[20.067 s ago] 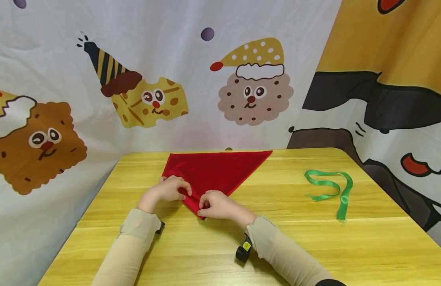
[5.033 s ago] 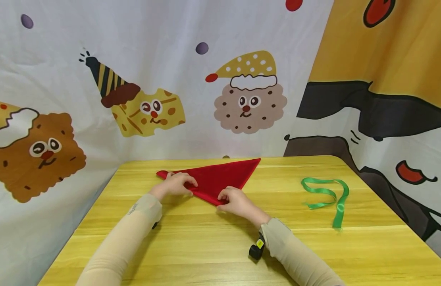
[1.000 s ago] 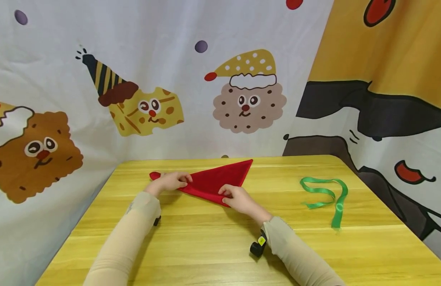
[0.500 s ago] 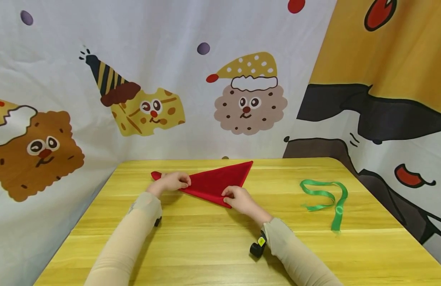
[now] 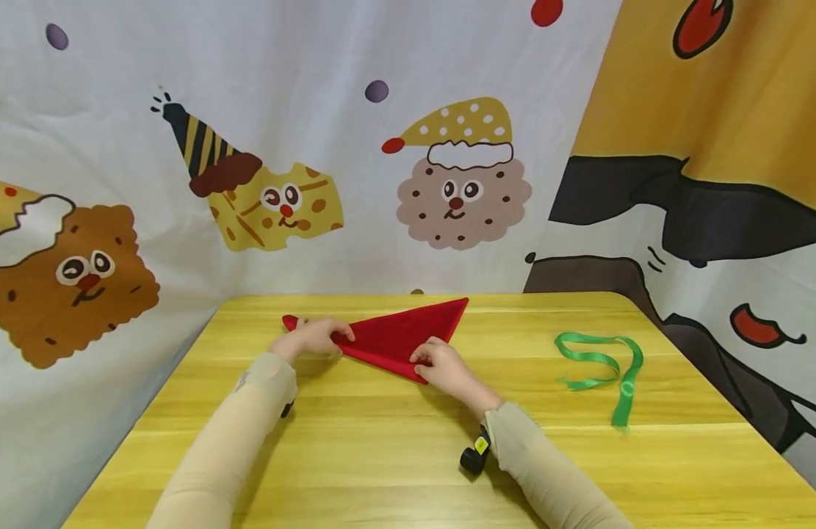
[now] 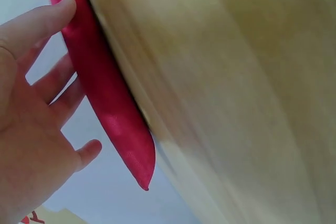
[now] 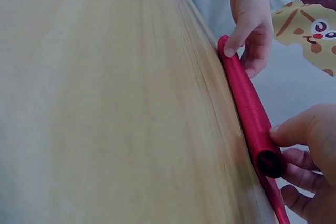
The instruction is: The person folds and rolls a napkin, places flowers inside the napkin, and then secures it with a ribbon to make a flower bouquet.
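A red cloth point(image 5: 394, 339) lies on the table, its near edge rolled into a tube and the rest a flat triangle pointing to the far right. My left hand point(image 5: 315, 336) holds the tube near its left end, the thumb on the near side and the fingers behind; its tapered tip point(image 6: 139, 169) shows in the left wrist view. At the right end, my right hand point(image 5: 447, 369) pinches the tube between thumb and fingers. The right wrist view shows the round, hollow end point(image 7: 270, 164) of the roll beside the right fingers.
A green ribbon point(image 5: 626, 393) lies in loose curves on the right of the wooden table point(image 5: 381, 463). Behind the table hangs a white curtain point(image 5: 368, 264) printed with cartoon biscuits and cheese. A small black camera point(image 5: 474, 459) sits at the right wrist.
Since 20 seconds ago, the cloth's near part has been rolled up and its flat part has shrunk. Over the last second, the left fingers shift slightly on the roll; the right hand stays nearly still.
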A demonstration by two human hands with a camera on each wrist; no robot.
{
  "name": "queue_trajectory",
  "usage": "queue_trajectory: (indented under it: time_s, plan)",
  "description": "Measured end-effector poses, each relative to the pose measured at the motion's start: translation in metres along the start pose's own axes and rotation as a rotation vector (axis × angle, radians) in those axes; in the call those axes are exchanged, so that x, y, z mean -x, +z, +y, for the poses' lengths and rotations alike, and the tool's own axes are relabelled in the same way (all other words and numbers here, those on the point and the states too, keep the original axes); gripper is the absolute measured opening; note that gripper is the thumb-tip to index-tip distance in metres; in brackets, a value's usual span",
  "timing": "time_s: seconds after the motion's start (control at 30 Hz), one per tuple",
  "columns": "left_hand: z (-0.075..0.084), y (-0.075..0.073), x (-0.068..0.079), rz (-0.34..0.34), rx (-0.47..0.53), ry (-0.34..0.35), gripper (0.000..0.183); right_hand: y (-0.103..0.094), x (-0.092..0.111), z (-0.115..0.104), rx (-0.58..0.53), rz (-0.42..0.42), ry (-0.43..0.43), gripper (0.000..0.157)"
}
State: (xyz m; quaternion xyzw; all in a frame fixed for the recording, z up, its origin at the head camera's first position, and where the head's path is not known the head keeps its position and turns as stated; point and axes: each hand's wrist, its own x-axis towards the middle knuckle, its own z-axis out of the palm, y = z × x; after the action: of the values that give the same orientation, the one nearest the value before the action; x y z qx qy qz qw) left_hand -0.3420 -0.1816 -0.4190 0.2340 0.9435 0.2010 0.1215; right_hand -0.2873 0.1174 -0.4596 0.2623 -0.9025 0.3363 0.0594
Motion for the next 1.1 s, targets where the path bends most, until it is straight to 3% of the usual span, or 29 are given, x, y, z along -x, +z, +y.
queue_trajectory:
  time_s: [0.23,0.47,0.87,1.1]
  plan:
    - [0.001,0.004,-0.003,0.016,-0.069,0.008,0.025,-0.002,0.001,-0.002,0.007,-0.074,-0.005,0.016]
    - [-0.002,-0.001,-0.005,0.004,-0.057,0.023,0.020,-0.004,-0.001,-0.001,-0.001,-0.115,0.025,0.027]
    - [-0.004,-0.004,-0.010,-0.042,-0.034,0.043,0.021,-0.009,0.000,0.001,-0.009,-0.104,0.038,0.018]
    - [-0.006,-0.009,-0.011,-0.048,0.005,0.095,0.022,-0.012,-0.001,0.000,-0.018,-0.102,0.061,0.016]
